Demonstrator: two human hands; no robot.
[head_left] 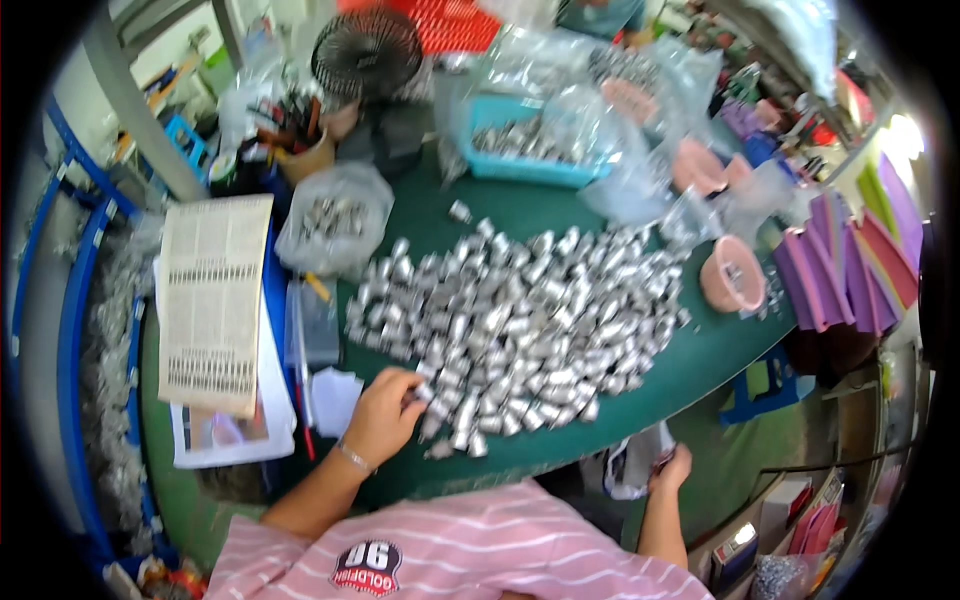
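Observation:
A broad heap of small silver metal sleeves (520, 320) covers the middle of the green table (430, 215). At the heap's near left edge, my left hand (385, 418) has its fingers curled in, with the fingertips closed around one silver sleeve (424, 391). Past the table's front edge on the right, my right hand (672, 468) hangs low with bent fingers. Beside it is a white and dark item (632, 465), perhaps a bag or cloth; what exactly those fingers hold is too unclear to name.
A clear bag of metal parts (335, 215) and a printed sheet (213, 300) lie left. Behind the heap stand a blue tray (535, 174) and a black fan (367, 55). A pink bowl (728, 275) sits right, near purple bins (825, 260) and a blue stool (765, 388).

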